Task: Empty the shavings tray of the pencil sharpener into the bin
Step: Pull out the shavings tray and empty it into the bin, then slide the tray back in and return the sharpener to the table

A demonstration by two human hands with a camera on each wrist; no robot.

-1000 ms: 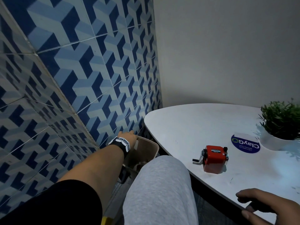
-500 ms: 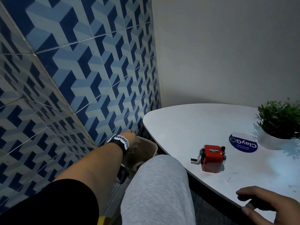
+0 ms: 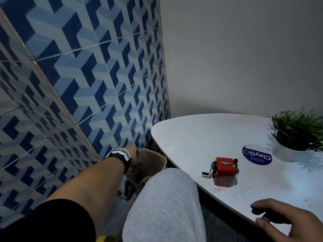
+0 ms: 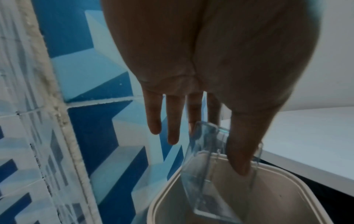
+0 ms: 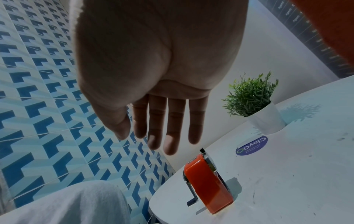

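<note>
My left hand point(image 4: 226, 145) pinches the clear plastic shavings tray point(image 4: 208, 181) between the thumb point(image 4: 241, 154) and a finger behind it; the other fingers hang straight. The tray hangs tilted just inside the mouth of the beige bin point(image 4: 162, 197). In the head view my left hand point(image 3: 133, 152) is over the bin point(image 3: 155, 159), on the floor between the tiled wall and the table. The red pencil sharpener point(image 3: 225, 171) point(image 5: 208, 186) stands on the white table point(image 3: 201, 137), crank to the left. My right hand point(image 3: 279, 219) point(image 5: 145, 136) hovers open near the table's front edge, holding nothing.
A small green plant in a white pot point(image 3: 295, 137) and a blue round sticker point(image 3: 257, 157) sit at the table's right. My grey-trousered knee point(image 3: 166, 198) is between the bin and the table. The blue tiled wall point(image 3: 78, 84) runs close on the left.
My left hand stays at the bin's mouth, only slightly lower. The right hand and the sharpener keep their places.
</note>
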